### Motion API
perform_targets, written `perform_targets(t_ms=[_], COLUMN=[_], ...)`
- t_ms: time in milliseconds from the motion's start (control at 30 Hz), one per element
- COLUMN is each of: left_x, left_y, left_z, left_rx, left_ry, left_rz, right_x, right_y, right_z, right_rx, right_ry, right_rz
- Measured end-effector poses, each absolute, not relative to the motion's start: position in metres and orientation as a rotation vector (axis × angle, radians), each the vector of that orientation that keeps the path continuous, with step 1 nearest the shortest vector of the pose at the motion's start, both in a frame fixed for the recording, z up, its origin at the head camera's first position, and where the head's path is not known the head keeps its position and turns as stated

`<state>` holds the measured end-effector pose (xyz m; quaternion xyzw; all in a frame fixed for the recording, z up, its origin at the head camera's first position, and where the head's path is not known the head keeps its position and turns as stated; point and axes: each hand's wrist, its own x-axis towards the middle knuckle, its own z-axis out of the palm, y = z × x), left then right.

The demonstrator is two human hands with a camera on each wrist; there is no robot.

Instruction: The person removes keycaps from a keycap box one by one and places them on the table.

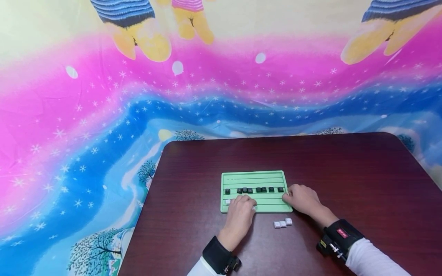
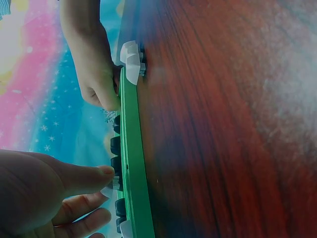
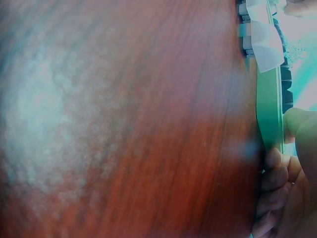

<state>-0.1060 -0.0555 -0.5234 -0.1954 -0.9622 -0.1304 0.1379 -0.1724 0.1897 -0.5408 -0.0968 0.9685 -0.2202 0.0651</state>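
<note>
A light green ridged board (image 1: 269, 207) lies on the table, with a row of several black keycaps (image 1: 264, 189) across its middle. One white keycap (image 1: 228, 201) sits at the board's lower left, beside my left hand (image 1: 239, 216). That hand reaches over the front part of the board, and in the left wrist view its thumb and a finger pinch a small pale keycap (image 2: 106, 191). My right hand (image 1: 305, 200) grips the board's right edge, thumb on top and fingers curled at the side and below, as the right wrist view shows.
Three white keycaps (image 1: 282, 224) lie together on the dark reddish-brown table (image 1: 172, 230), just in front of the board's right half. A colourful printed cloth (image 1: 221, 92) hangs behind the table's far edge.
</note>
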Motion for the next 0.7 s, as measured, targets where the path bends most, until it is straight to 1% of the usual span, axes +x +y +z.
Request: perform_targets(t_ms=[700], left_x=[-0.0967], left_y=[-0.0485], left_z=[-0.5240], left_rx=[-0.591], left_ry=[-2.815], left_rz=[-0.322], right_x=[-0.1721], right_y=[0.1900], right_z=[-0.5417], right_rx=[-0.299], right_ry=[2.932], right_rz=[-0.672])
